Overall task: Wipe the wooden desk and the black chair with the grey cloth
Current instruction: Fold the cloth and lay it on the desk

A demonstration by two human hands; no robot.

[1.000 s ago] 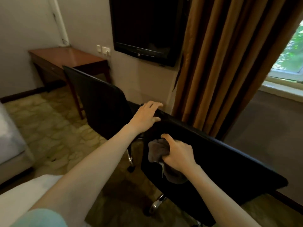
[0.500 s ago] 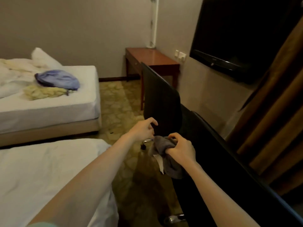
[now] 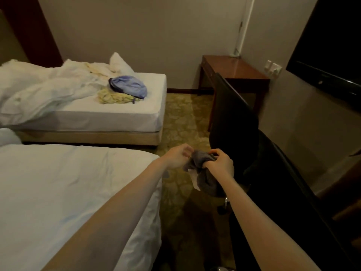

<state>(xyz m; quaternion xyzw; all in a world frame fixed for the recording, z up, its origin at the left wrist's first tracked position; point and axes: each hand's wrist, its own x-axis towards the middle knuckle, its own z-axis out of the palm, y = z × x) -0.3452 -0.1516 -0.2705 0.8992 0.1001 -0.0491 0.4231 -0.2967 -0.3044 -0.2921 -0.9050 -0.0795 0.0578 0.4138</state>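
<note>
I hold the bunched grey cloth (image 3: 207, 178) in the air in front of me, over the carpet. My right hand (image 3: 220, 163) grips its top, and the rest hangs below with a white tag showing. My left hand (image 3: 178, 157) is beside it with curled fingers, fingertips pinching the cloth's left edge. The black chair (image 3: 234, 118) stands just right of my hands, its back edge-on to me, and neither hand touches it. The wooden desk (image 3: 234, 69) stands behind the chair against the far wall, its top bare.
A white bed (image 3: 58, 192) lies close on my left. A second bed (image 3: 117, 114) beyond it carries crumpled sheets and a blue bundle (image 3: 129, 87). Patterned carpet (image 3: 181, 118) runs between beds and chair. A dark wall screen (image 3: 332, 55) hangs on the right.
My view has swung left from the curtain to the beds. My left hand left the chair's back and came to the cloth. My right hand lifted the cloth off the chair.
</note>
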